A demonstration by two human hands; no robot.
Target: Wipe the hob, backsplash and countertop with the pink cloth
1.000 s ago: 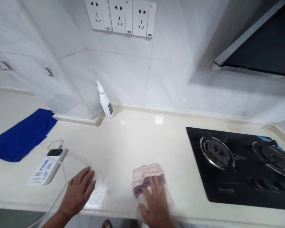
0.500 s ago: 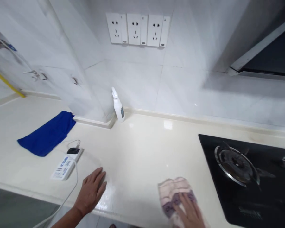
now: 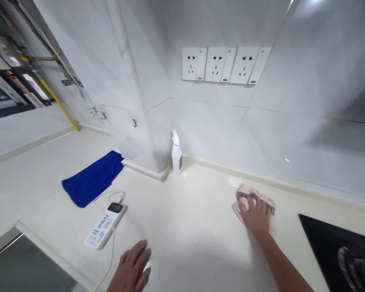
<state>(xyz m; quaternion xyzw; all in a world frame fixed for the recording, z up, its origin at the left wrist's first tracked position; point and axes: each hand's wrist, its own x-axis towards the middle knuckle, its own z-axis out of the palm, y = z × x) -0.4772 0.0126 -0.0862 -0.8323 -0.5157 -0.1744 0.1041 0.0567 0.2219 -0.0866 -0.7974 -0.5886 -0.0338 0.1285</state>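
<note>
My right hand [image 3: 256, 217] presses a pink and purple patterned cloth [image 3: 246, 191] against the pale countertop [image 3: 197, 227], close to the back wall and left of the black gas hob [image 3: 328, 243]. The palm covers part of the cloth, and its edges spread out around the fingers. My left hand [image 3: 132, 267] rests on the counter near its front edge, fingers stretched and slightly apart, holding nothing. Up and to its left lies a white power strip [image 3: 105, 227] with a dark display and a white cable [image 3: 113, 247].
A white spray bottle [image 3: 177, 156] stands upright in the wall corner. Left of the pillar lies a folded blue cloth [image 3: 93, 178]. Three wall sockets [image 3: 220, 65] sit above the counter. A yellow pipe [image 3: 59, 103] runs down the wall at far left.
My right hand has slid the patterned cloth away from the front edge to near the back wall. The view has swung left, and my left hand still rests on the counter.
</note>
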